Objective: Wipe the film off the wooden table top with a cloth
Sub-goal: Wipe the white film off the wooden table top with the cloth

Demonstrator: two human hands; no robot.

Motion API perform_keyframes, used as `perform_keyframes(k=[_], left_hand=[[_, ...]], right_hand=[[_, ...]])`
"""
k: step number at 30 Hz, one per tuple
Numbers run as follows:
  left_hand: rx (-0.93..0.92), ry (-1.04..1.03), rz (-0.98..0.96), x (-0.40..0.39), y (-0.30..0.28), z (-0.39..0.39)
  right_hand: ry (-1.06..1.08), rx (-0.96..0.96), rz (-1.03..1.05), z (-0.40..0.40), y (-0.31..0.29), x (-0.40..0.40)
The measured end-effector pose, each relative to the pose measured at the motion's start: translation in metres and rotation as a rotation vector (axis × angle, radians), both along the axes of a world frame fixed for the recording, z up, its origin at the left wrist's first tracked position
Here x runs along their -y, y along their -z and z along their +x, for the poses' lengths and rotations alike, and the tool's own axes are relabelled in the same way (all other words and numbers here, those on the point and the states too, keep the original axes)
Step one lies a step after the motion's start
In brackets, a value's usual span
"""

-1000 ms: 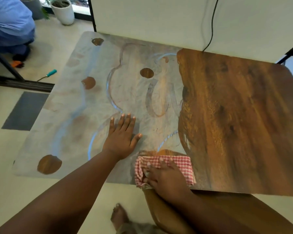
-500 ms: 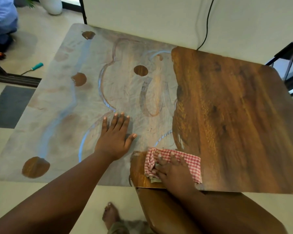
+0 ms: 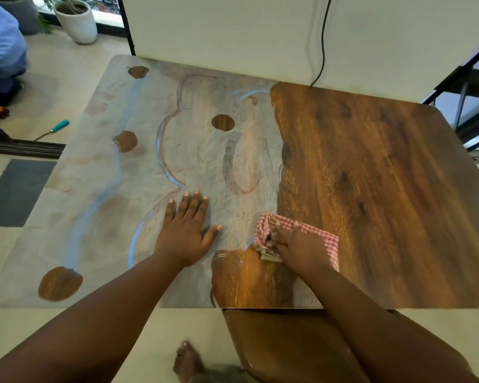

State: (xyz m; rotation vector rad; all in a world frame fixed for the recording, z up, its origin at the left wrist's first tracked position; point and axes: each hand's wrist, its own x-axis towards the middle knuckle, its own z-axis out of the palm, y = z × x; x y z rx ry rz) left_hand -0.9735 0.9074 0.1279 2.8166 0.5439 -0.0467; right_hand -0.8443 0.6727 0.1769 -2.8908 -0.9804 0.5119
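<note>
Right hand (image 3: pixel 297 248) fingers curled over a red-checked cloth (image 3: pixel 320 237), pressing it on the surface (image 3: pixel 371 189) at lower centre of frame, beside the grey film (image 3: pixel 116 189), left hand (image 3: pixel 184 230) flat, fingers spread on the film left of centre, bare wood right.

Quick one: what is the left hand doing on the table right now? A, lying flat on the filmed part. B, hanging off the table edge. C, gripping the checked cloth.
A: the left hand lies flat, fingers straight, on the grey film; the right hand holds the cloth.
</note>
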Motion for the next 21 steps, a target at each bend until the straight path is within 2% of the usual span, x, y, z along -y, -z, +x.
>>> perform_keyframes(k=[3, 8, 13, 17, 21], left_hand=[[0.003, -0.005, -0.004, -0.001, 0.0, 0.0], [-0.008, -0.001, -0.007, -0.001, 0.001, -0.002], [-0.083, 0.013, -0.037, -0.001, -0.002, -0.006], [-0.124, 0.009, -0.052, -0.002, -0.006, -0.004], [-0.122, 0.008, -0.019, 0.0, -0.012, -0.005]], right_hand=[[-0.13, 0.069, -0.027, -0.012, 0.005, -0.033], [-0.328, -0.07, 0.033, -0.049, 0.015, 0.0], [-0.249, -0.111, 0.049, -0.014, 0.011, 0.047], [-0.143, -0.034, 0.028, 0.021, 0.011, 0.012], [-0.191, 0.015, 0.009, 0.017, 0.017, -0.036]])
